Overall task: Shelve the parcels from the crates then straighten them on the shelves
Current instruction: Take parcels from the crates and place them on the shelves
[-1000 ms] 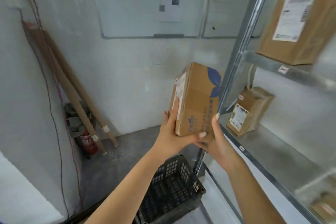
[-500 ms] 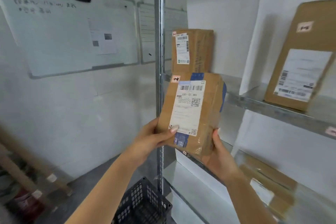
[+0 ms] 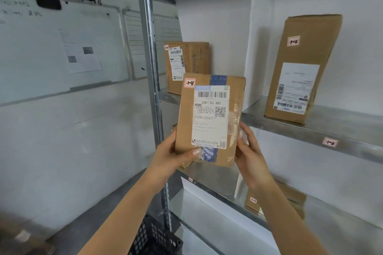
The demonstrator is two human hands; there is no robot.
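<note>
I hold a brown cardboard parcel (image 3: 207,118) upright in front of the metal shelving, its white shipping label and a red "1-4" sticker facing me. My left hand (image 3: 176,154) grips its lower left corner, thumb across the front. My right hand (image 3: 247,151) grips its lower right edge. Behind it on the upper shelf (image 3: 310,128) stands a second parcel (image 3: 187,64) at the left and a tall parcel (image 3: 300,68) marked "1-2" at the right. A black plastic crate (image 3: 154,238) sits on the floor below; its inside is out of view.
A steel upright post (image 3: 151,68) rises just left of the held parcel. The lower shelf (image 3: 217,182) carries another parcel (image 3: 290,196) partly hidden by my right forearm. Whiteboards (image 3: 62,47) hang on the left wall.
The view has moved closer to the shelves and the parcel now stands more upright, a little higher and further right. Both hands keep the same hold.
</note>
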